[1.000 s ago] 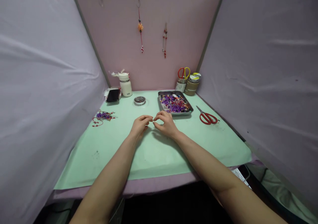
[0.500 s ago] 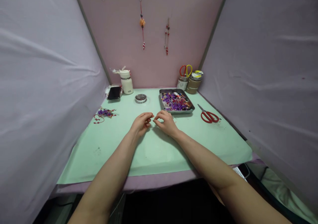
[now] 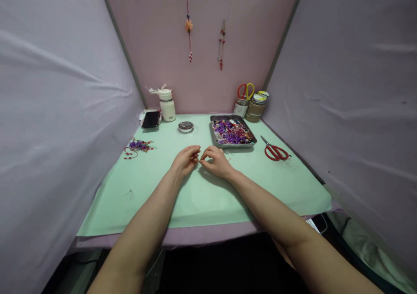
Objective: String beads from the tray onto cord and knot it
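Note:
My left hand [image 3: 185,159] and my right hand [image 3: 216,161] rest on the green mat [image 3: 202,198] near its middle, fingertips pinched and almost touching each other. Something very small sits between the fingertips; I cannot make out what it is. Just beyond my right hand stands a metal tray [image 3: 232,131] filled with purple and mixed beads.
Red scissors [image 3: 275,151] lie to the right of the tray. At the back stand two jars [image 3: 252,104] with scissors in one, a white bottle [image 3: 167,104], a phone [image 3: 150,119] and a small round tin [image 3: 185,126]. A beaded piece [image 3: 137,147] lies at the left. Two beaded strings [image 3: 189,24] hang on the wall.
Both hands stay pinched together at the mat's middle, and their fingertips have closed in slightly. The view has shifted a little.

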### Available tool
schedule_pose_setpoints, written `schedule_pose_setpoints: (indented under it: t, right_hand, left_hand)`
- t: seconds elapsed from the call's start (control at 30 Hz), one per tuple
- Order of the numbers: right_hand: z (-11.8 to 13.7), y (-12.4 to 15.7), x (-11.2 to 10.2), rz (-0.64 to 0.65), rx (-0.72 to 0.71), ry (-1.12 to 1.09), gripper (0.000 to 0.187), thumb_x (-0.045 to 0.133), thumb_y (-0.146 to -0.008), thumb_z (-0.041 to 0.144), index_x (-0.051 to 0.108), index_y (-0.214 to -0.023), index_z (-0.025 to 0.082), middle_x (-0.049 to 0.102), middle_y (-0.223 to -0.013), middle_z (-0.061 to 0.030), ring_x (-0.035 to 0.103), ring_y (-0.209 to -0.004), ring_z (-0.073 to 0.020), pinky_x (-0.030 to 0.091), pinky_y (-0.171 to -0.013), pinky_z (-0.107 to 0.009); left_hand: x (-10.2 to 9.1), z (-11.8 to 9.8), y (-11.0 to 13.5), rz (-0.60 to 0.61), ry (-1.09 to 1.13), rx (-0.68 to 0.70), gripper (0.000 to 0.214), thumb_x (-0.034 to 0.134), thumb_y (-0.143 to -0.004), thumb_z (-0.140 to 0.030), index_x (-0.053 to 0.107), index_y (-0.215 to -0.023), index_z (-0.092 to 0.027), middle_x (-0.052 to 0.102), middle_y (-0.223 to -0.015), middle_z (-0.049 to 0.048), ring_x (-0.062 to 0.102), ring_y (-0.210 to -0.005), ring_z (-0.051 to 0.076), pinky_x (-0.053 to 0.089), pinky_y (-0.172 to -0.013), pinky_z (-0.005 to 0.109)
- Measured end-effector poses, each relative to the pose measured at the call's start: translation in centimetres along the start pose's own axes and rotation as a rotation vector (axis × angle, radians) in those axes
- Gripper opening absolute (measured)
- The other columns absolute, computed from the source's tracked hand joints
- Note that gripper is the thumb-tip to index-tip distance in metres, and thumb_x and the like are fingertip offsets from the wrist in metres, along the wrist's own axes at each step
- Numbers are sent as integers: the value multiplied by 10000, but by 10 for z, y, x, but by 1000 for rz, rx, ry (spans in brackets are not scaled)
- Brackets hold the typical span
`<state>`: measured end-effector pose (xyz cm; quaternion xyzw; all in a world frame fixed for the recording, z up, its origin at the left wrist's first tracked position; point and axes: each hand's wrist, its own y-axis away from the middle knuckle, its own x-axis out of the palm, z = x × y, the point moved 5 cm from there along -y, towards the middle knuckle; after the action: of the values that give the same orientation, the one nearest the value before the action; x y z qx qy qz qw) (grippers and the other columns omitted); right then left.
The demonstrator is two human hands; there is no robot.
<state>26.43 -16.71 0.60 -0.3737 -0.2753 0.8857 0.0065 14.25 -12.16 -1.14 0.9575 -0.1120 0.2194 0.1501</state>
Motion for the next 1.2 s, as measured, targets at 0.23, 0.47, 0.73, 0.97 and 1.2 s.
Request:
schedule_pose_setpoints:
  t: [0.23, 0.47, 0.73, 0.97, 1.2]
  right_hand:
    - [-3, -2, -4, -20, 35, -140, 65, 580, -820, 222, 621, -773, 206, 656, -793, -8, 570, -769, -152, 359, -770, -313]
    - [0, -1, -5, 49, 59, -410, 230, 564, -803, 242, 609, -1026, 208, 648, -801, 5, 570, -744, -142, 434, -738, -292]
    - [12, 2, -11, 243, 106, -617, 201, 537, -753, 162, 713, -843, 195, 671, -886, -41, 582, -756, -145, 458, -692, -278]
    - [9, 2, -11, 271, 136, -919, 145, 709, -722, 241, 710, -864, 212, 675, -845, -27, 559, -740, -142, 444, -689, -287]
    - [14, 4, -19, 298, 123, -1139, 77, 723, -717, 231, 727, -794, 224, 654, -777, -19, 568, -779, -146, 427, -750, -301]
  left_hand:
    - [-6, 1, -5, 12, 88, -49, 106, 699, -653, -120, 611, -712, -123, 569, -647, 6, 461, -518, 27, 356, -442, 128]
    - [-7, 2, -7, 21, 184, -76, 71, 658, -699, -69, 608, -726, -111, 557, -637, 13, 456, -513, 25, 354, -411, 102]
    - [-11, 3, -10, -17, 177, -65, 125, 612, -737, -44, 562, -637, -100, 530, -589, 5, 397, -461, 4, 314, -394, 89]
    - [-17, 4, -12, -136, 205, -53, 124, 579, -769, -23, 594, -665, -88, 587, -618, 31, 480, -503, 15, 376, -449, 86]
    - [-21, 5, -14, -173, 204, -38, 121, 602, -764, -37, 602, -658, -97, 596, -613, 31, 483, -502, 20, 369, -434, 96]
